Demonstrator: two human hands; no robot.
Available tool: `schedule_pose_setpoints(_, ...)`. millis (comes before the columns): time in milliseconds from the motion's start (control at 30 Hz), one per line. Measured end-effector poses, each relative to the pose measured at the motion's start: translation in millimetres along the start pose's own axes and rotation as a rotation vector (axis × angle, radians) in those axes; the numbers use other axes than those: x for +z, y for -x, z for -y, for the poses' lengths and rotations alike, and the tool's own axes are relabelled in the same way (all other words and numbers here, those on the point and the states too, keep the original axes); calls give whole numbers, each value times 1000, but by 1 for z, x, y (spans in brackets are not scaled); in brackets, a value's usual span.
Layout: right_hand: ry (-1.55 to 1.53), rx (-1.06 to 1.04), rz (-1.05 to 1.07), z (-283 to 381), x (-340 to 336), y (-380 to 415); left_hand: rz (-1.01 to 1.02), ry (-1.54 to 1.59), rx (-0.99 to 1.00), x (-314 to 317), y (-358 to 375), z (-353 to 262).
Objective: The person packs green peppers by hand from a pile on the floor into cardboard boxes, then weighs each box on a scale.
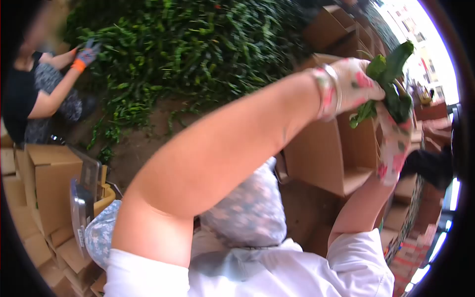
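A broad heap of green plants fills the top of the view, its right side meeting cardboard boxes. Below the hands and to their left, a cardboard box stands open. At the left edge, a person in black, partly cut off, extends a grey-and-orange glove to the heap. Upper right, the wearer's left hand, in a flowered glove, is closed around a leafy bunch, some fingers hidden behind it. The right hand, gloved alike, touches its lower end; leaves cover the fingertips, so how far they curl cannot be told. The bunch's long axis runs roughly upright, its top tip leaning right; its stem ends are hard to make out.
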State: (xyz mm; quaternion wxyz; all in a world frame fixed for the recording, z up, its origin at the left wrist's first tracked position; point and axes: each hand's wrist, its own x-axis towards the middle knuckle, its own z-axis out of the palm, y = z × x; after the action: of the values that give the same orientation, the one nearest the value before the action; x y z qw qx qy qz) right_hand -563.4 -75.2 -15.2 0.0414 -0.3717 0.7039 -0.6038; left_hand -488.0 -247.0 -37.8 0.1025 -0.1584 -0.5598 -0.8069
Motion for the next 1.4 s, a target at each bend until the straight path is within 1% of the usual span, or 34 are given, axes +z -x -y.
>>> schedule_pose_setpoints(33,157,-1,21,-7,-27,0,61,-259,-145,8,-16,1)
schedule_pose_setpoints(100,106,190,133,-38,-70,11,172,-383,-219,11,-21,-2)
schedule_pose_setpoints(167,571,362,267,-43,-87,32,215,-326,-296,-10,-2,-22)
schedule_pose_setpoints(233,1136,-158,20,-61,-94,65,213,-819,-26,-68,41,-13)
schedule_pose_setpoints(267,811,-62,-80,-45,-75,80,-64,-427,-138,-86,63,-26)
schedule_pose_setpoints(300,644,-3,-130,-35,-55,96,-177,-574,-119,-92,98,-37)
schedule_pose_setpoints(333,474,46,-188,-24,-35,112,-420,-493,-224,-109,127,-49)
schedule_pose_setpoints(367,331,2,10,-27,-20,130,-793,-512,-279,-147,164,-53)
schedule_pose_setpoints(400,185,-58,206,-33,-6,145,-637,-428,-243,-129,167,-53)
schedule_pose_setpoints(433,37,-120,399,-44,14,156,-924,-632,-277,-138,207,-55)
schedule_pose_setpoints(467,42,-57,521,-86,47,182,-1000,-529,-322,-172,263,-62)
schedule_pose_setpoints(500,155,288,765,-120,68,193,-1083,-435,-378,-191,306,-70)
schedule_pose_setpoints(533,291,486,819,-179,105,226,-1175,-441,-398,-176,333,-63)
schedule_pose_setpoints(567,506,432,1097,-227,133,238,-1270,-451,-406,-161,349,-55)
schedule_pose_setpoints(633,543,514,1145,-293,190,279,-1423,-470,-459,-149,386,-44)
schedule_pose_setpoints(700,579,619,1061,-307,227,281,-1471,-396,-521,-149,413,-28)
schedule_pose_setpoints(733,602,590,1095,-293,233,266,-1453,-385,-479,-113,404,-50)
schedule_pose_setpoints(767,664,652,1132,-297,232,274,-1397,-309,-507,-110,412,-34)
schedule_pose_setpoints(833,673,470,1044,-273,224,258,-1439,-220,-467,-120,426,-11)
schedule_pose_setpoints(867,683,447,1054,-268,226,239,-1480,-177,-430,-129,430,1)
schedule_pose_setpoints(900,567,441,958,-265,225,226,-1516,-123,-420,-136,432,14)
schedule_pose_setpoints(933,451,462,863,-258,220,220,-1601,-91,-431,-140,428,28)
schedule_pose_setpoints(967,362,562,775,-248,215,211,-1593,-124,-492,-146,434,41)
schedule_pose_setpoints(1033,314,684,714,-259,206,221,-1509,-30,-417,-170,458,86)
schedule_pose_setpoints(1067,322,707,711,-269,207,230,-1529,-47,-514,-176,460,99)
schedule_pose_setpoints(1100,425,612,679,-283,213,239,-1516,-39,-530,-182,455,110)
schedule_pose_setpoints(1133,527,515,647,-285,219,238,-1426,32,-504,-188,451,121)
schedule_pose_setpoints(1167,534,526,644,-288,227,232,-1342,102,-474,-192,450,130)
schedule_pose_setpoints(1200,603,595,699,-283,240,212,-1408,19,-484,-191,435,135)
schedule_pose_setpoints(1233,670,659,750,-282,252,194,-1402,24,-482,-194,431,139)
schedule_pose_setpoints(1300,775,673,777,-298,268,187,-1260,67,-466,-208,417,142)
schedule_pose_setpoints(1333,828,691,778,-301,275,192,-1337,28,-501,-204,403,140)
schedule_pose_setpoints(1367,883,706,777,-304,280,197,-1129,251,-365,-218,418,149)
schedule_pose_setpoints(1400,866,757,812,-309,281,201,-1207,180,-415,-218,415,151)
